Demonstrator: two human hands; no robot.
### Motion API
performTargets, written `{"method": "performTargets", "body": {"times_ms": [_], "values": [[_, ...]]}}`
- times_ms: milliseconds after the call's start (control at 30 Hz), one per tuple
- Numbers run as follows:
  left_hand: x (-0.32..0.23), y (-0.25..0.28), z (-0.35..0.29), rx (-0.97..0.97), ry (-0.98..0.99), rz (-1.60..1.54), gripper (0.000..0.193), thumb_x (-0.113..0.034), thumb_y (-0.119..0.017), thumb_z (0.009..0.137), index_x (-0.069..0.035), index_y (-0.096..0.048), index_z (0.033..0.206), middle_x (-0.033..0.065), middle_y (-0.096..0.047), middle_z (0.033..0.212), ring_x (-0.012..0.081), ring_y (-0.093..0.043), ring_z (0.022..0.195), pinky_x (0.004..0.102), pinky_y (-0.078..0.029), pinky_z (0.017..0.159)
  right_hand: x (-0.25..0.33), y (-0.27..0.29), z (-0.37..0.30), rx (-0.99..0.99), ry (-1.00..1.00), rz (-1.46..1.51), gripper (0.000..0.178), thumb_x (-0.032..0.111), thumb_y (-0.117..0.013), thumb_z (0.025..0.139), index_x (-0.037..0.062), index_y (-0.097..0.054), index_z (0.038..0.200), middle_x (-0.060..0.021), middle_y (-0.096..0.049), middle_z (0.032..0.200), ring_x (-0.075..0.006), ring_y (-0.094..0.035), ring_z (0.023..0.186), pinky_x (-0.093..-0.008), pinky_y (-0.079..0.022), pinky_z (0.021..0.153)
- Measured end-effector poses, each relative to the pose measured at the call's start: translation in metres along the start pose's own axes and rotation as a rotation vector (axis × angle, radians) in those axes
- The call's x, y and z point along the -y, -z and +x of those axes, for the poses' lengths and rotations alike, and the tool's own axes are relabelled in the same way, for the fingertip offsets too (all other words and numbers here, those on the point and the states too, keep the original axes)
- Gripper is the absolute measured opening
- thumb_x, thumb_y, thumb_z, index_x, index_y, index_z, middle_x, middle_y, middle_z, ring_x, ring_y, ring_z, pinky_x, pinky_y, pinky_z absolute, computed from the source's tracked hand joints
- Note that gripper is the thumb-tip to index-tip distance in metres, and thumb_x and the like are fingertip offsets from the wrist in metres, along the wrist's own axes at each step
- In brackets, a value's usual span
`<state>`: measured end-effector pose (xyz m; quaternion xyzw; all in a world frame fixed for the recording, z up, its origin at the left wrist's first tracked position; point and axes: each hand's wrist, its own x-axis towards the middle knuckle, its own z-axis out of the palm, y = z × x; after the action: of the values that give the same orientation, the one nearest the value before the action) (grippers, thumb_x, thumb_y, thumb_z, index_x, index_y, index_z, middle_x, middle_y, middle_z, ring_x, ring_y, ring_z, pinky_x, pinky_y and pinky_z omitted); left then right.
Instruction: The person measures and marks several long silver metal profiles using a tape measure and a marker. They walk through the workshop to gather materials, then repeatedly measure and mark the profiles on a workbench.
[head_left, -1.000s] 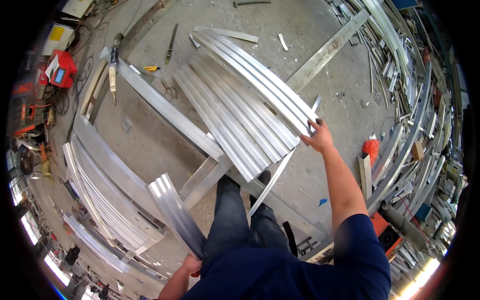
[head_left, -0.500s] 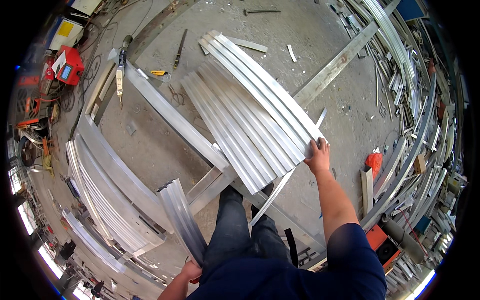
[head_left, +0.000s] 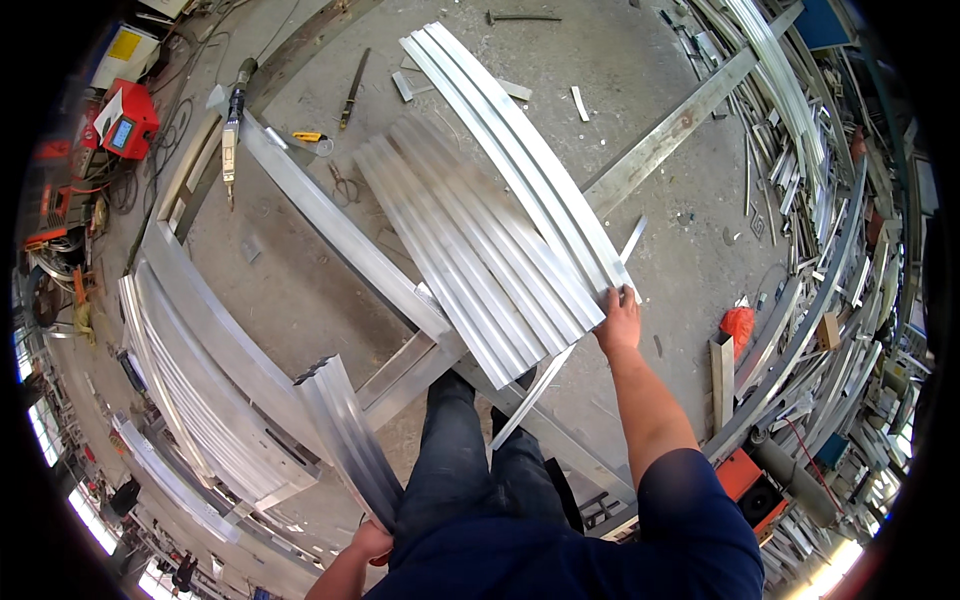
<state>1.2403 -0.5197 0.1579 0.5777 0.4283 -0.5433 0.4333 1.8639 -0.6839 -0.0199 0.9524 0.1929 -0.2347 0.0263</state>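
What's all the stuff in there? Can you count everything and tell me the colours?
Upper ribbed strip: one, silver, centre, along the stack's right side
Ribbed stack: several strips, silver, centre
Short ribbed strip: one, silver, lower left of centre
Power tool: one, black and cream, upper left
Utility knife: one, yellow, upper left floor
Red machine: one, red, far upper left
Metal lengths: too many to count, silver-grey, right side
Bag: one, orange-red, right
Legs: two, dark trousers, bottom middle
Left hand: one, bare, at the short strip's lower end
Right hand: one, bare, gripping the upper strip's near end
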Motion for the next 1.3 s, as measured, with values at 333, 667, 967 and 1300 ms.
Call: {"method": "performTargets", "body": {"times_ms": [333,667,967,1300], "values": [[-0.017,0.006,-0.008,-0.011,0.01,-0.375,0.041,-0.029,-0.066,0.075,-0.006,-0.068,0.109,0.0176,-0.07,0.103,0.0298,-0.068,0.098,0.0366,-0.052,0.081,0.005,0.033,-0.005,0.002,0.116,-0.168,0.082,0.021,-0.083,0.065,0.0133,-0.044,0.137,-0.0168,-0.034,0.15,-0.0329,-0.031,0.141,-0.0439,-0.03,0.114],[0.003,-0.006,0.004,0.016,0.025,-0.278,0.043,-0.033,-0.068,0.073,-0.006,-0.069,0.107,0.0197,-0.07,0.103,0.033,-0.067,0.099,0.039,-0.052,0.08,0.021,0.098,0.006,0.134,0.187,-0.333,0.09,0.025,-0.083,0.063,0.0096,-0.042,0.141,-0.0195,-0.033,0.149,-0.0329,-0.03,0.14,-0.0457,-0.03,0.112],[0.011,-0.013,0.011,0.066,0.154,-0.246,0.044,-0.034,-0.068,0.072,-0.006,-0.07,0.106,0.0213,-0.069,0.103,0.0333,-0.067,0.1,0.0389,-0.053,0.081,-0.002,0.157,0.084,0.468,-0.006,0.432,0.075,0.037,-0.074,0.068,0.0112,-0.055,0.135,-0.0188,-0.061,0.124,-0.0328,-0.061,0.112,-0.0388,-0.047,0.099],[0.039,-0.027,0.017,-0.007,0.11,-0.174,0.039,-0.03,-0.064,0.072,-0.007,-0.069,0.103,0.0213,-0.069,0.101,0.0356,-0.065,0.101,0.0403,-0.052,0.083,-0.046,0.119,0.112,0.263,-0.823,1.68,0.07,0.065,-0.036,0.096,0.0088,-0.047,0.136,-0.0143,-0.051,0.137,-0.0367,-0.049,0.125,-0.0512,-0.035,0.108]]}}
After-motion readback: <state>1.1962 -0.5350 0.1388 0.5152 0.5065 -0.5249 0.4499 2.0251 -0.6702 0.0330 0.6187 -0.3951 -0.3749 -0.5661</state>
